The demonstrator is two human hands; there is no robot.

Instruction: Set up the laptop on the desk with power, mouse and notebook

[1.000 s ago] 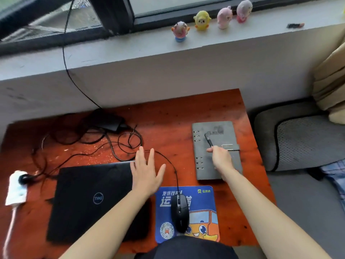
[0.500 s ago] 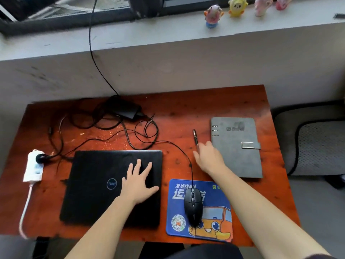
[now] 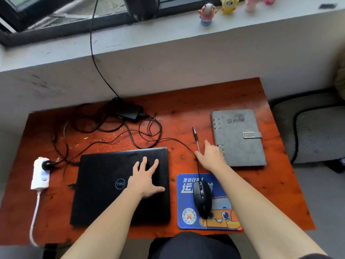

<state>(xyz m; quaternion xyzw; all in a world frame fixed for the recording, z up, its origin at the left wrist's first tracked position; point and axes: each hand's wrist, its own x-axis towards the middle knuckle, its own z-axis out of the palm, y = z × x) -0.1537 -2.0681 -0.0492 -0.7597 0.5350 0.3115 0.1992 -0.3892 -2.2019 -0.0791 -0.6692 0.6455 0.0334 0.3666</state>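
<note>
The left hand (image 3: pixel 146 179) lies flat and released on the closed laptop (image 3: pixel 121 186) mid-bench, likely steadying it, while the right hand (image 3: pixel 211 156), fingers loose, touches the pen (image 3: pixel 196 137) beside the notebook (image 3: pixel 239 137)

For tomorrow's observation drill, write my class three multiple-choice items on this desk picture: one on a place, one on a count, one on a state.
1. Where does the black wired mouse lie?
A. on the blue cartoon mouse pad
B. on the grey ring-bound notebook
C. on the windowsill

2. How many toy figurines show fully on the grey windowsill?
A. none
B. two
C. six

3. The black laptop is:
A. open
B. closed
C. standing on edge

Key: 1 A, the mouse rests on the pad. 2 B, two are whole, others are cut off. 3 B, the left hand lies flat on its shut lid.
</note>
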